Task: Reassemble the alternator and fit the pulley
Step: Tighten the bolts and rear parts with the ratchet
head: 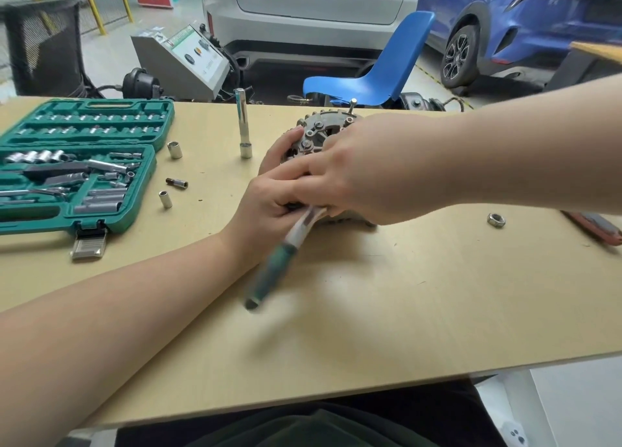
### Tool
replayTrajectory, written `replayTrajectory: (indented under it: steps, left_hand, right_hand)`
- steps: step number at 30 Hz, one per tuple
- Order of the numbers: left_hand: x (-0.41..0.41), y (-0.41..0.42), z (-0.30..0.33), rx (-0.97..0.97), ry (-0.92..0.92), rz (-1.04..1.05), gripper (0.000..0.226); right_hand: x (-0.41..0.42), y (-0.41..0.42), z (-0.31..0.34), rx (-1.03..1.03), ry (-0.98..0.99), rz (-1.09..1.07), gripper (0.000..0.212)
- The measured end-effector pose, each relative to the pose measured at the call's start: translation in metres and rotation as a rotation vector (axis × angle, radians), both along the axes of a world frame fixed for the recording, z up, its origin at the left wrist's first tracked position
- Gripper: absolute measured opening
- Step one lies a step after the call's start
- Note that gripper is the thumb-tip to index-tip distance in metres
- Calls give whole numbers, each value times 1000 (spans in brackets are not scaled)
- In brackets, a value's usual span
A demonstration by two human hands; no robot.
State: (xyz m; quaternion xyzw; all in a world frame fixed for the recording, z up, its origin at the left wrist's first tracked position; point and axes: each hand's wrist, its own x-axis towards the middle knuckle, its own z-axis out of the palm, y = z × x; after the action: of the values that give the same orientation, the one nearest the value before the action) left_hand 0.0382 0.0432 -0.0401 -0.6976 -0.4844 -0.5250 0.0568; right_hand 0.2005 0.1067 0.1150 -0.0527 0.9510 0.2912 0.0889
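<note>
The alternator (318, 133) lies on the wooden table (387, 305) with its finned rear end tilted up toward me. My left hand (272, 194) grips its left side, thumb up on the rim. Over the alternator's front lies my right hand (353, 177), its fingers curled on the head of a ratchet. The ratchet's green handle (274, 265) sticks out below both hands toward me and is blurred. A large hex nut (496, 219) rests alone on the table to the right. No pulley shows.
An open green socket case (77, 164) fills the table's left. Beside it stand two short sockets (174, 149) (165, 199), a small bit adapter (176, 183) and a tall deep socket (243, 123). An orange-edged object (595, 226) lies at the right edge. A blue chair (380, 73) stands behind.
</note>
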Motion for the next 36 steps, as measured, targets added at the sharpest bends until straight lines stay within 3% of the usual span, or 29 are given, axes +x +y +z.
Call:
replayTrajectory:
  steps: [3, 7, 9, 12, 16, 20, 23, 26, 29, 31, 33, 36]
  left_hand:
    - [1, 0, -1, -23, 1, 10, 13]
    - [2, 0, 2, 32, -7, 5, 27]
    - [2, 1, 2, 49, 6, 0, 30]
    - [1, 3, 0, 17, 0, -30, 12]
    - [-2, 3, -1, 38, 23, -15, 23]
    - [-1, 2, 1, 41, 8, -26, 10]
    - [1, 1, -1, 16, -19, 2, 9]
    - [1, 1, 1, 43, 9, -14, 7]
    - [-1, 2, -1, 36, 35, -31, 12]
    - [-3, 2, -2, 11, 19, -22, 15]
    - [-2, 1, 0, 9, 9, -22, 14]
    - [0, 0, 1, 1, 5, 2, 5]
  right_hand:
    - [1, 1, 3, 96, -16, 84, 19]
    - [-3, -4, -3, -223, 237, -332, 26]
    - [-5, -3, -3, -241, 241, -394, 28]
    - [-5, -1, 2, -25, 80, -181, 18]
    - [-6, 3, 18, 176, -219, 140, 17]
    - [-3, 1, 4, -134, 93, -226, 14]
    - [-6, 2, 1, -316, 240, -446, 37]
    - [-3, 6, 4, -229, 139, -273, 31]
    - [-1, 4, 14, 102, -163, 56, 17]
    - [-1, 4, 18, 198, -193, 119, 15]
    - [-2, 2, 11, 181, -13, -8, 11]
    - [-7, -4, 3, -159, 195, -368, 30]
